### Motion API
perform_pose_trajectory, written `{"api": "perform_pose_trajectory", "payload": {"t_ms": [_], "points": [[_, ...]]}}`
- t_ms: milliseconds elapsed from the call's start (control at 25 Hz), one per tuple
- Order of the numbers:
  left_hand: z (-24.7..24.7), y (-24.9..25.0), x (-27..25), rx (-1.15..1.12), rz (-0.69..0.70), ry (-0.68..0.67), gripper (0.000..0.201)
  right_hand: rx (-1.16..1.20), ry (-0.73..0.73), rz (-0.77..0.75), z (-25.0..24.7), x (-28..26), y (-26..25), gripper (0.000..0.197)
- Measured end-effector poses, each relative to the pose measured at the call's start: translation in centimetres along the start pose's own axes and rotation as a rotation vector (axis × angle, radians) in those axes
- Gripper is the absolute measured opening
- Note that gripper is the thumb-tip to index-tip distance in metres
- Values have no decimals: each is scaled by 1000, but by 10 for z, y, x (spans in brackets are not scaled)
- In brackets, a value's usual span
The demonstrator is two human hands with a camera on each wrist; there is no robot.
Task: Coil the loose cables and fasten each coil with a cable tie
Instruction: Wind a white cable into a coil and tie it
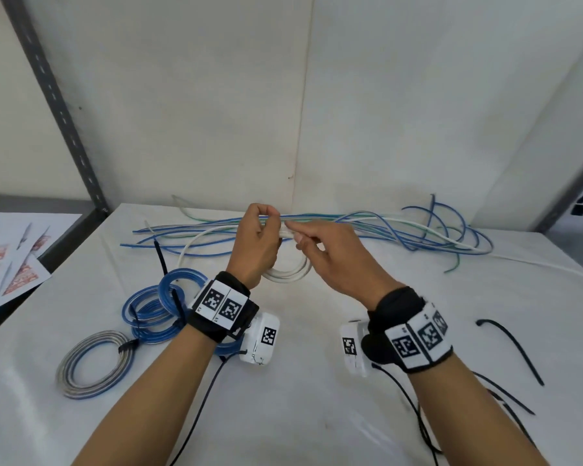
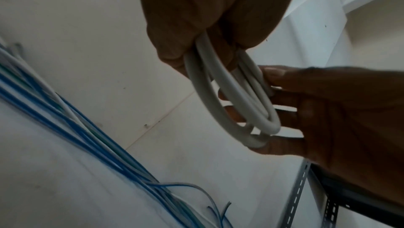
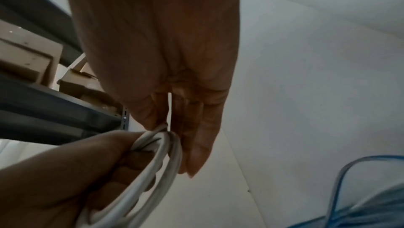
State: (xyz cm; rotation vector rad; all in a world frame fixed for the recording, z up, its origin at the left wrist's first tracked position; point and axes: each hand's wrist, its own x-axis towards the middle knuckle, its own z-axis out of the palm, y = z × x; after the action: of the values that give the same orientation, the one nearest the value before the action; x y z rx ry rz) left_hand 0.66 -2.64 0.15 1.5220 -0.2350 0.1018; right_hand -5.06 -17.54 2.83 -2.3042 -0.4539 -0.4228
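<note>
The left hand (image 1: 254, 245) is raised above the middle of the desk (image 1: 300, 381), its fingers curled round the top of a white cable coil (image 1: 288, 272) of several loops; the coil hangs down from that grip, and the head view does not settle whether its lowest loop touches the desk. The right hand (image 1: 334, 257) meets it from the other side: thumb and forefinger pinch the white cable at the top of the coil (the left wrist view shows the thumb pressed to the loops' edge, the other fingers lying fairly straight behind them).

Along the far edge of the desk lies a loose bundle of cables (image 1: 350, 227), blue, green and white, stretched from left to right.

Toward the left edge sit 2 blue coils (image 1: 155, 311), overlapping and each bound with a black tie, and nearer the front-left corner a grey coil (image 1: 93, 364), also tied. Loose black cable ties (image 1: 512, 348) lie by the right edge. Printed sheets (image 1: 7, 264) rest on a shelf left of the desk.
</note>
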Motion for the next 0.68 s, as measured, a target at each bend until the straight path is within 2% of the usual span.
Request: {"api": "perform_pose_trajectory", "payload": {"t_ms": [80,160,240,360,440,600,680], "points": [[11,-2,-5,-2,-15,-15,12,28,-41,151,-15,-2,6,27],[30,-7,-6,4,-30,-47,10,66,-134,434,-37,-5,28,22],[56,-14,-6,56,-40,-94,12,-118,-218,618,-62,-15,59,17],[94,-25,-10,124,-72,-178,15,-594,-177,773,-98,-47,96,22],[109,-32,-17,152,-77,-232,16,-785,-122,921,-124,-83,109,30],[116,-36,-25,165,-69,-254,16,-842,-198,1163,-141,-140,134,28],[113,-35,-25,160,-64,-243,15,-838,-180,1179,-139,-150,138,26]]}}
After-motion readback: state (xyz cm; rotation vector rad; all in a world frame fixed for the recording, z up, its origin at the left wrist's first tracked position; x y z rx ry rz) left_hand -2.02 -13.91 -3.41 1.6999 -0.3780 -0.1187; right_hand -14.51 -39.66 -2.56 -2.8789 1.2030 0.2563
